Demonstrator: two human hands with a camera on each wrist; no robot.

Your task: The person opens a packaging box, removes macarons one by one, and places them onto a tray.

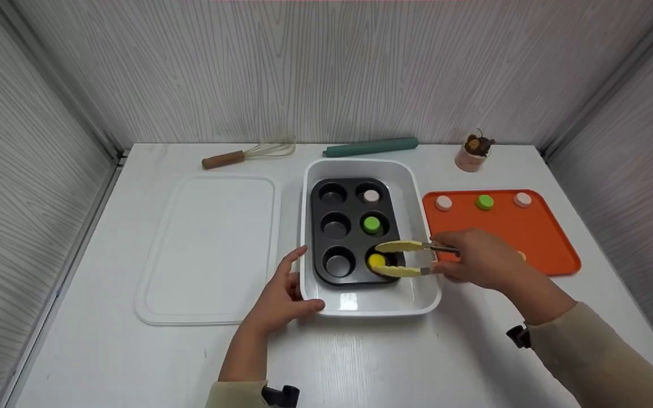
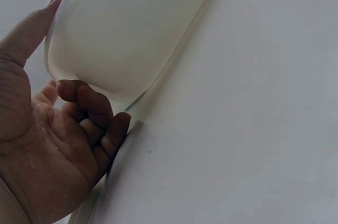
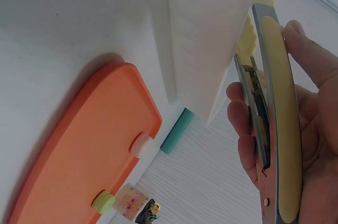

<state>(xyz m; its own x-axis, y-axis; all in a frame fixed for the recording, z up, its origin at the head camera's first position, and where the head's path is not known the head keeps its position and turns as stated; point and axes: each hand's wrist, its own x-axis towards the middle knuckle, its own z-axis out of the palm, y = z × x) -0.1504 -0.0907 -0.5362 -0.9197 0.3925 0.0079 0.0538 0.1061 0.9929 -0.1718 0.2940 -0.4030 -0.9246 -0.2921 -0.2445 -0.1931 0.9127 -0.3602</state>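
My right hand (image 1: pixel 476 258) grips a pair of tongs (image 3: pixel 282 123) with cream-coloured tips. In the head view, the tips stand on either side of a yellow macaron (image 1: pixel 376 261) in the front right cup of a dark muffin pan (image 1: pixel 353 238); whether they pinch it is unclear. A green macaron (image 1: pixel 372 224) and a pale pink one (image 1: pixel 370 196) sit in the cups behind. The pan's left cups are bare. Around the pan is a white tub (image 1: pixel 360 306). At its front left corner, my left hand (image 1: pixel 277 300) holds the rim, thumb in front and index finger along the side.
Right of the tub, an orange tray (image 1: pixel 508 229) carries several macarons, one mostly hidden by my right hand. A clear lid (image 1: pixel 213 249) lies on the left. Along the back are a whisk (image 1: pixel 224 160), a green rolling pin (image 1: pixel 372 147) and a small decorated cup (image 1: pixel 470 160).
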